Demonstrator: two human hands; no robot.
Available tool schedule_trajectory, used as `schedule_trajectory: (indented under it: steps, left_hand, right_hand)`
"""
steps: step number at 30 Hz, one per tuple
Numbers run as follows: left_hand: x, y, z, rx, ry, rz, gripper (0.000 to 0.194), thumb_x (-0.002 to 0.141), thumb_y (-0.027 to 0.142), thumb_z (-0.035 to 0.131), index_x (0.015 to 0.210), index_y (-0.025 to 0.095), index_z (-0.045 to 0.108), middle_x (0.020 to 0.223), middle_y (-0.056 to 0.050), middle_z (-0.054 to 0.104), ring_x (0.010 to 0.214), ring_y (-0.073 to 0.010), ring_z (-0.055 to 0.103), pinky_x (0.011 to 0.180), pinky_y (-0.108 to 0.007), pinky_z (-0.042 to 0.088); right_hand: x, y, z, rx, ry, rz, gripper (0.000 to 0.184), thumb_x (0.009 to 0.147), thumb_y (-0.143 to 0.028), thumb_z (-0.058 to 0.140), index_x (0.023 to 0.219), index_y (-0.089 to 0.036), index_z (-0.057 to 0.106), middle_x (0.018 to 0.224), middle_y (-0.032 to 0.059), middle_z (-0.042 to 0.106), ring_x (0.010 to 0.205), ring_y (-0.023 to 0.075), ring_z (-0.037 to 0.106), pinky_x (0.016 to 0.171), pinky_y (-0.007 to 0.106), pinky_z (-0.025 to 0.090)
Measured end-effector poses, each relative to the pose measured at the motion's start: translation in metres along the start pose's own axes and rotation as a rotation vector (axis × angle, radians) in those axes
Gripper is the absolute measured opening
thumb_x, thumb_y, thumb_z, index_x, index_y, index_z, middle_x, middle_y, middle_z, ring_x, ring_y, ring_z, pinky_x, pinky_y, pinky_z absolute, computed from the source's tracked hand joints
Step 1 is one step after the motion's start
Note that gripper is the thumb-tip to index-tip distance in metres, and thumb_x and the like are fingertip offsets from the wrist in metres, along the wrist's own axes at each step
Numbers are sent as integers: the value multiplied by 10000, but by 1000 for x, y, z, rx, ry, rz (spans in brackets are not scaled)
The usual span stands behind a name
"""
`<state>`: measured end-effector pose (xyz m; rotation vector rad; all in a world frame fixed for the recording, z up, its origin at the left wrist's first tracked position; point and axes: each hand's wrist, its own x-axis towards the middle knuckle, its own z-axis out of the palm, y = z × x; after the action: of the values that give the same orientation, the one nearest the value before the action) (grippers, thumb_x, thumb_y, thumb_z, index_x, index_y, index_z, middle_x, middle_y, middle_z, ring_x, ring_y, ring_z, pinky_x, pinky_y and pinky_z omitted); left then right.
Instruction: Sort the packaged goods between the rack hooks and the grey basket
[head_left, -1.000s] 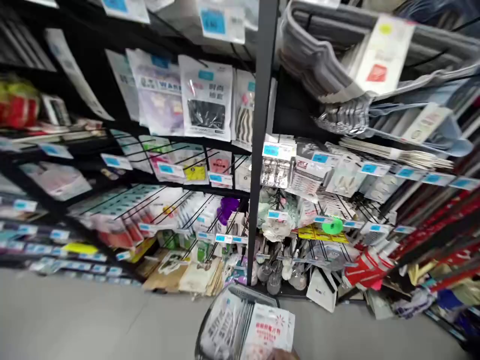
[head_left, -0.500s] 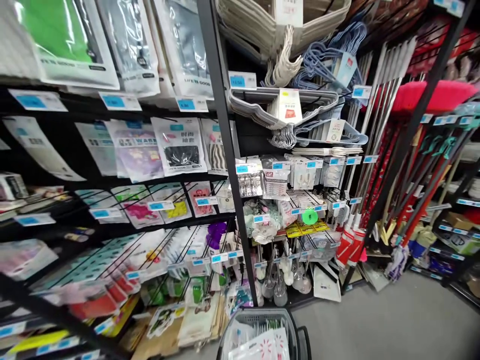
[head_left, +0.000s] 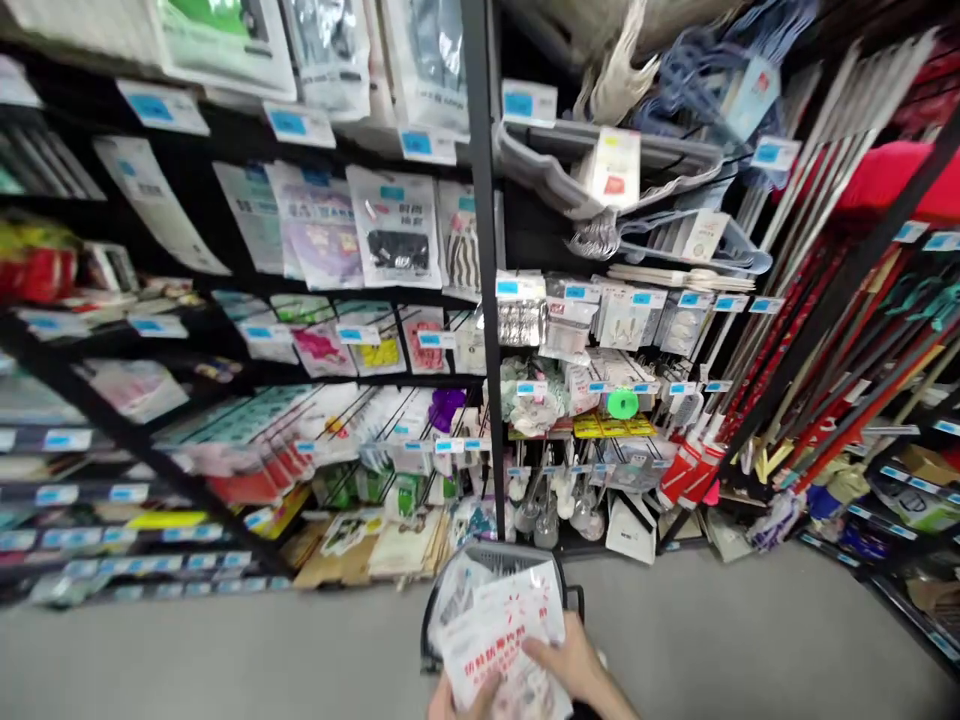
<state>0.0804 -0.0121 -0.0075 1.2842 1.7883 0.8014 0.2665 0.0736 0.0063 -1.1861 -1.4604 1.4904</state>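
White plastic packets with red lettering and a red burst mark [head_left: 491, 640] are held in front of me, one overlapping the other, above a dark grey shopping basket [head_left: 517, 550]. My left hand [head_left: 466, 700] grips the lower left edge, thumb lying across the front. On the right edge, my right hand [head_left: 574, 660] is closed with its thumb pressed on the printed face. The fingers behind the packets are hidden. Other clear and white packages [head_left: 457, 590] show inside the basket, behind the held ones.
Black shelving with hanging packets [head_left: 394, 230] rises ahead and left. Clothes hangers [head_left: 600, 180] hang right of a black upright [head_left: 487, 300]. Mops and poles [head_left: 855, 400] stand at the right. Dustpans [head_left: 634, 525] rest low by the grey floor [head_left: 675, 630].
Both my hands have come into view, holding the white packets that lay in the basket before. The view has tilted down and turned left, showing more floor.
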Motion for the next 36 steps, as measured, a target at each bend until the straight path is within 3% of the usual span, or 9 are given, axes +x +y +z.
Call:
schedule_trajectory:
  steps: [3,7,12,17,22,31,36]
  left_hand:
    - [-17,6,3,-362,186,-102,627,751,723,633,1199,288,695,1259,-149,741,1188,-403,687,1004,-553,565]
    - [-26,5,-9,-598,260,-129,658,702,653,757,1145,178,650,1205,-182,757,1126,-381,715,952,-486,586]
    - [-41,-15,-24,-613,318,-174,679,723,597,790,1223,171,619,1262,-169,735,1173,-350,697,1003,-447,553]
    - [-58,-42,-27,-642,325,-225,678,787,601,747,1296,184,583,1287,-150,723,1183,-335,694,1006,-434,548]
    - [-61,-54,-22,-639,369,-256,665,800,602,745,1285,172,595,1257,-152,733,1140,-334,707,989,-434,548]
    - [-57,-37,-15,-677,409,-197,612,812,575,756,1257,181,610,1230,-140,736,1116,-339,698,969,-469,543]
    - [-53,-39,-15,-691,410,-180,611,808,563,767,1256,177,612,1219,-139,733,1115,-344,692,962,-466,536]
  right_hand:
    - [-11,0,-8,35,7,68,604,724,-764,726,745,-161,747,666,50,679,702,256,653,693,374,577]
    - [-24,10,-18,98,182,166,659,743,-799,704,765,-141,727,719,59,705,701,211,650,645,287,554]
    - [-27,21,-53,163,363,169,658,659,-680,852,1040,-152,757,1030,122,786,950,288,728,837,379,600]
    - [-19,14,-77,217,426,129,662,715,-557,862,1226,-168,699,1219,136,749,1065,306,721,933,430,589]
    - [-14,9,-73,183,413,57,630,799,-513,812,1304,-168,659,1306,150,708,1171,297,678,1011,432,547]
    - [-11,11,-64,285,378,36,574,856,-575,747,1290,-212,650,1332,115,696,1200,298,664,1049,480,526]
    - [-15,9,-66,261,404,35,587,861,-575,743,1310,-211,640,1362,118,678,1231,298,648,1101,498,485]
